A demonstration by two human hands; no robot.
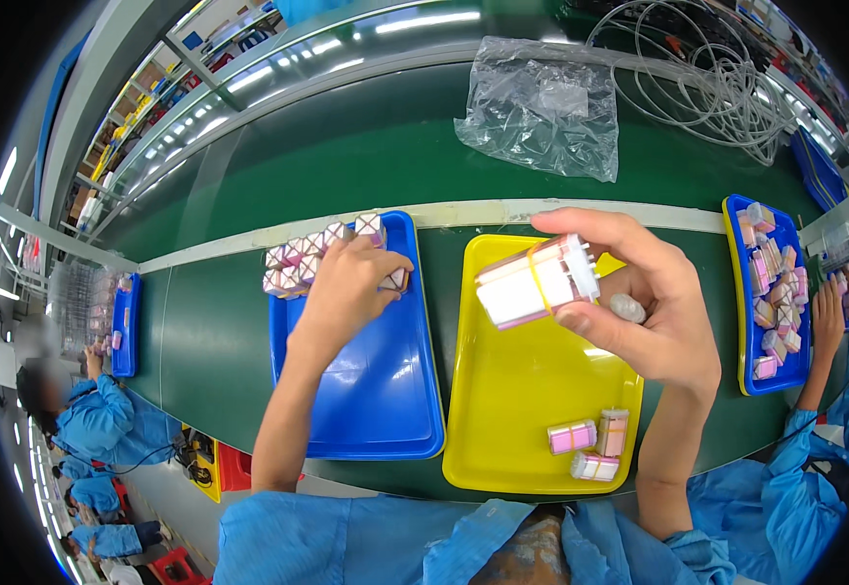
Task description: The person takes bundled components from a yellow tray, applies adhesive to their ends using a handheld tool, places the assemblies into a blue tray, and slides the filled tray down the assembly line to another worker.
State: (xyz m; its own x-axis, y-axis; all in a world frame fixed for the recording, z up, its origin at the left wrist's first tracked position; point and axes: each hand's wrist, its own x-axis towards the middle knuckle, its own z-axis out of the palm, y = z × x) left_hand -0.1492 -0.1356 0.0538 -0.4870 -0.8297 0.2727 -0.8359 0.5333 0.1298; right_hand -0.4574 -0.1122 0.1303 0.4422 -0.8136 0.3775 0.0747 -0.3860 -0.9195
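Observation:
My right hand [663,302] is closed on a small box-shaped part [517,292], white and pink with a yellow band round it and a white toothed end. The part is held tilted above the yellow tray [502,429]. A small whitish, clear lump [627,308] shows against my right palm. Over the far end of the blue tray [376,409], my left hand [348,283] curls its fingers around a similar part [393,281]. Beside that hand several more such parts [293,255] stand packed in rows, their cross-marked ends up.
Three banded parts [573,437] lie in the yellow tray's near right corner. Farther right, a blue tray [805,375] holds a loose pile, with another person's hand [827,314] beside it. A clear plastic bag [546,107] and coiled cable [707,97] lie on the green table's far side.

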